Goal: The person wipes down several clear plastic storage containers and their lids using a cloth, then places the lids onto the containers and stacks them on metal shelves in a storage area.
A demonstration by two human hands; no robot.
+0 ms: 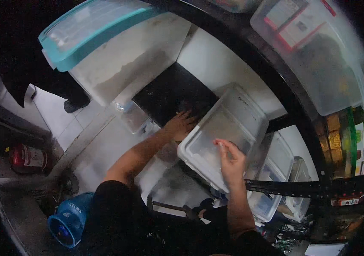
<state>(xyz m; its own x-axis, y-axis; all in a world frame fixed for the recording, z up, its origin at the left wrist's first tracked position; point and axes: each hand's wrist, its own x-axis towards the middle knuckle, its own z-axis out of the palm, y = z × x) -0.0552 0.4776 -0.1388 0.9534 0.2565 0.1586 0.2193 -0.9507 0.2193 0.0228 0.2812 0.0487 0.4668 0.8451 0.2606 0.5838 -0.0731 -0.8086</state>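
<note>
My left hand (180, 124) reaches over a black shelf surface (178, 89), its fingers spread, beside the far corner of a translucent plastic box. Whether it touches the surface I cannot tell. That box (220, 128), with a white-rimmed lid and handwriting on its side, lies tilted under my right hand (231, 156). The right thumb and index finger are pinched on a small reddish piece (216, 141), whose kind is unclear. A clear plastic package (130, 116) rests left of the black surface.
A large bin with a turquoise lid (105, 28) stands upper left. Black shelf framing (274, 76) curves past on the right, with more clear boxes (274, 160). A red fire extinguisher (28, 158) and a blue water jug (70, 220) are at left. A person's dark-clothed leg (76, 99) shows beyond.
</note>
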